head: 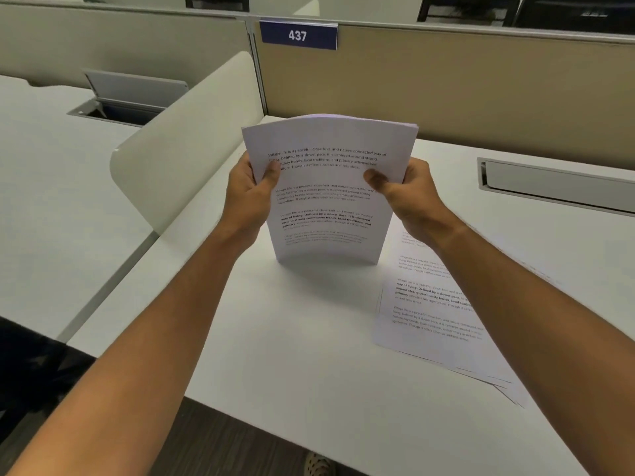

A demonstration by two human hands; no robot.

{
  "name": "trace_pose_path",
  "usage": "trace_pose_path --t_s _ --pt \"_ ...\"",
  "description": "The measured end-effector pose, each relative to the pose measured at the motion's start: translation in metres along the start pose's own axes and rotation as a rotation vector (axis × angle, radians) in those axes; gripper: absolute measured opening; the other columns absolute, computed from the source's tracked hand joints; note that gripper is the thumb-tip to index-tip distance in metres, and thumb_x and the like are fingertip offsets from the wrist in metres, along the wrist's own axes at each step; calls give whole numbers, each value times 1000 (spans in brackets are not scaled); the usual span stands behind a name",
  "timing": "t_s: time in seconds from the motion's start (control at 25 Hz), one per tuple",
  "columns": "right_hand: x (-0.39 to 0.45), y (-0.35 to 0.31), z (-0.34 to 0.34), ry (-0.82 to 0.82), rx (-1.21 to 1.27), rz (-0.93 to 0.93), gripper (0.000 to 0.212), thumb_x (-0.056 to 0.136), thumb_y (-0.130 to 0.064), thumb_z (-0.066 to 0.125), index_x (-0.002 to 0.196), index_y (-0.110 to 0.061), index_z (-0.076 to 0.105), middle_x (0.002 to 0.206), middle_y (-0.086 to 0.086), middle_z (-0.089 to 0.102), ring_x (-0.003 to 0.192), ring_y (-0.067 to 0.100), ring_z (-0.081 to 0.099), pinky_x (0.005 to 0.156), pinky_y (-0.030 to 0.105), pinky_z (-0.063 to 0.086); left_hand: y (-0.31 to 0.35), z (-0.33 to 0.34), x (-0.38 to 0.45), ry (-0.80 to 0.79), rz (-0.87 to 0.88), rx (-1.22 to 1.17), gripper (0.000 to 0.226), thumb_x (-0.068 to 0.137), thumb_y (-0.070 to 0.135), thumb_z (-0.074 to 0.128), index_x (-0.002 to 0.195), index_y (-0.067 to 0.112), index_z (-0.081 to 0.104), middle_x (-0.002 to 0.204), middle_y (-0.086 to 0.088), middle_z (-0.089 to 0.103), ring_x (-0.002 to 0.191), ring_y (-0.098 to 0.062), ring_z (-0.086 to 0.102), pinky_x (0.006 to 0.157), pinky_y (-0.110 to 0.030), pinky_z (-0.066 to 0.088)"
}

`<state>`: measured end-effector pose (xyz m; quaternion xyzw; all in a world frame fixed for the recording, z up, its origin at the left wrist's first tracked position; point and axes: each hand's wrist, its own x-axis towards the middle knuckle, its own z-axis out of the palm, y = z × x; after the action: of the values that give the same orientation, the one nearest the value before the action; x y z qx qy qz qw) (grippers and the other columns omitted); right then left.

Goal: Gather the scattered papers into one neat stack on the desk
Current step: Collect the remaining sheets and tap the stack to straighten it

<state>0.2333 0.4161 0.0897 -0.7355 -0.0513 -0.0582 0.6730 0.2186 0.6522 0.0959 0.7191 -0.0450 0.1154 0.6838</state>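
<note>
White table [309, 355] below beige partition [481, 87] | both hands' grip pinching upright paper stack [330, 190] | loose papers [436, 314] right of stack

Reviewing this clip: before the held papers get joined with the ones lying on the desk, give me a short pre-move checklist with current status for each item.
1. Left hand grips the upright bundle of white printed sheets: ok.
2. Right hand grips its opposite side: ok.
3. Bundle's bottom edge rests on the white desk: ok.
4. Bundle's edges squared: cannot tell; sheets bow.
5. Loose printed sheets lying flat on the desk aligned: not ok, corners fan out.
6. All papers in one stack: not ok.
</note>
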Motion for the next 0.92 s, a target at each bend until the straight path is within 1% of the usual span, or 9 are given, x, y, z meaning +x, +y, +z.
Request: trace_pose_path --t_s 0.2,0.32,0.36,0.44,0.56,0.64,0.72,0.84,0.92 --pt "0 5 -4 -28 23 -12 25 89 -10 67 114 -11 68 111 10 72 99 31 69 81 40 59 -8 -14 -2 -5 -2 2 24 98 13 57 122 10 58 112 0 68 97 -10 69 79 -27 57" --pt "-11 19 -14 -57 -23 30 23 89 -6 67 112 -7 69 107 8 74 98 25 72 81 34 59 -26 -27 -7 5 -58 102 15 93 13 65 108 15 67 109 -3 72 105 -27 68 93 -44 56" --pt "-13 23 -18 -59 -46 42 21 89 -6 67 111 -5 69 105 8 75 96 24 73 80 32 59 -30 -31 -7 12 -67 130 11 91 13 67 101 17 68 106 -5 72 103 -30 68 95 -48 55" --pt "-16 28 -23 -60 -86 54 17 89 -6 68 106 -4 70 102 7 75 93 22 73 79 30 58 -35 -37 -7 22 -84 166 8 88 13 71 90 21 70 98 -6 73 95 -29 68 95 -52 53" --pt "-19 33 -26 -45 -109 71 9 87 -7 70 96 -8 72 97 7 76 90 22 74 80 32 59 -41 -42 -10 23 -107 174 8 83 18 75 83 26 73 92 -7 75 89 -28 68 93 -54 54" --pt "-20 34 -26 -37 -111 75 6 87 -6 71 92 -10 72 96 8 76 89 22 74 80 33 60 -42 -42 -11 25 -113 175 6 81 20 75 82 26 73 91 -8 75 90 -31 69 92 -52 55" --pt "-20 30 -26 -14 -70 76 5 88 -8 70 90 -11 72 93 7 76 87 21 74 76 31 60 -37 -40 -10 23 -118 148 5 83 16 73 83 21 72 90 -6 75 88 -27 70 89 -47 58" --pt "-21 18 -31 23 18 134 3 90 -11 68 89 -10 70 92 9 75 84 21 73 69 33 60 -26 -33 -3 12 -170 68 11 89 4 67 82 12 69 82 0 76 78 -18 72 74 -34 60" --pt "-26 13 -39 11 37 217 7 91 -12 67 95 -6 69 92 9 74 79 19 74 64 31 59 -22 -27 -1 -6 -243 22 11 89 0 66 81 8 68 77 1 76 71 -15 72 66 -27 58"
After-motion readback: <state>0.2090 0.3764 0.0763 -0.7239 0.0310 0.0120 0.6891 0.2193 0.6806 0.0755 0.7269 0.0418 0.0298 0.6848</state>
